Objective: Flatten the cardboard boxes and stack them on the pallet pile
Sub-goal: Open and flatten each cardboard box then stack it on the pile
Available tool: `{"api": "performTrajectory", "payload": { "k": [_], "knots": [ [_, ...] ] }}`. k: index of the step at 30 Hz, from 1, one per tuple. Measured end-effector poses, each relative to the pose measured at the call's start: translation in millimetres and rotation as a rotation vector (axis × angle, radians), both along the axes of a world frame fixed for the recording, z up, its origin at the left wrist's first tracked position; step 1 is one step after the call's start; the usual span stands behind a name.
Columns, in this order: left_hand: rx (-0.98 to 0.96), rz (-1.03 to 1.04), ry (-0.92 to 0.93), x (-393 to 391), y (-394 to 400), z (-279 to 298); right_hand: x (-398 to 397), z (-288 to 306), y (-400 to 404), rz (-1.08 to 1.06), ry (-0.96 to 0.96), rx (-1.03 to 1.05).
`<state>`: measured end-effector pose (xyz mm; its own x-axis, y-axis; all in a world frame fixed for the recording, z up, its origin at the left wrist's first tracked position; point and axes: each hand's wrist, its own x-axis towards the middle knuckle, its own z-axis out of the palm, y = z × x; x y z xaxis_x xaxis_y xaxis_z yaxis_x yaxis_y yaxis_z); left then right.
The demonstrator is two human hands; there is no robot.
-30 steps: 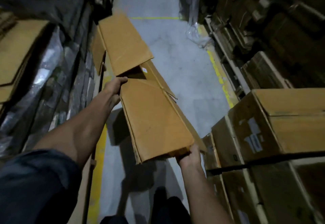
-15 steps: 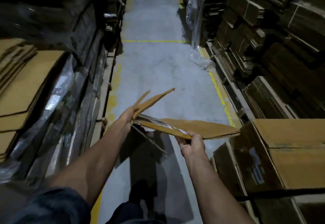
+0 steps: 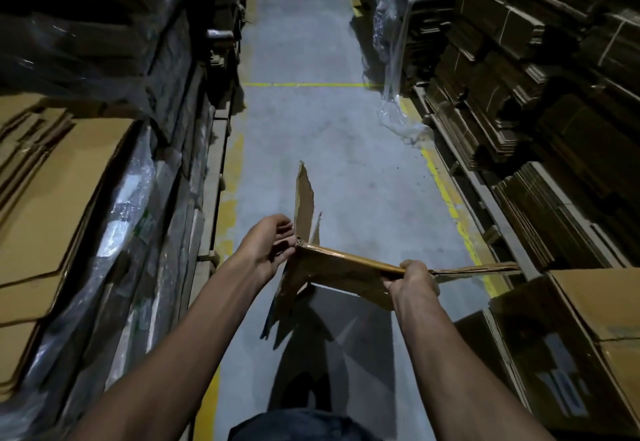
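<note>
**Box collapsed, not yet stacked**

Held mid-air over the aisle floor, nothing beneath: one cardboard box, nearly flattened, seen almost edge-on. Right hand gripping its near edge, fingers curled round the board. Left hand at the far-left corner, fingers loosely curled against it; whether pinching or only steadying, cannot tell. One flap standing upright, others hanging below. Probably halfway: flaps left to press flat, then carrying to the flattened pile along the left edge of the aisle. Unflattened carton waiting at lower right.
</note>
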<state>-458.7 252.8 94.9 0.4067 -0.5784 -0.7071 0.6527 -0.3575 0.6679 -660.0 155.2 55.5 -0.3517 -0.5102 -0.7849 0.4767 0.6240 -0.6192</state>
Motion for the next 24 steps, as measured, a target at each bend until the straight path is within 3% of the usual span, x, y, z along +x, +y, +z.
{"api": "performTrajectory", "payload": {
  "k": [2,6,8,11,18,24],
  "knots": [
    [-0.022,-0.057,0.079,3.9,1.5,6.5,5.6,-6.2,-6.4,-0.022,0.019,0.019],
    [0.022,-0.068,0.241,-5.9,13.1,-5.1,16.9,-8.6,-13.3,0.137,-0.006,-0.043],
    [0.012,0.022,0.333,-14.9,19.7,-15.4,21.1,-3.2,-22.9,0.027,0.051,-0.009],
    [-0.047,0.208,0.402,-22.3,29.6,-26.5,29.0,10.1,-28.4,0.064,0.100,0.035],
    [-0.107,0.404,0.296,-7.7,35.0,-24.0,37.2,7.4,-24.7,0.181,0.142,0.009],
    [0.027,0.339,0.133,7.1,20.3,-45.3,41.5,9.1,-17.9,0.229,0.008,-0.066]
  ]
}}
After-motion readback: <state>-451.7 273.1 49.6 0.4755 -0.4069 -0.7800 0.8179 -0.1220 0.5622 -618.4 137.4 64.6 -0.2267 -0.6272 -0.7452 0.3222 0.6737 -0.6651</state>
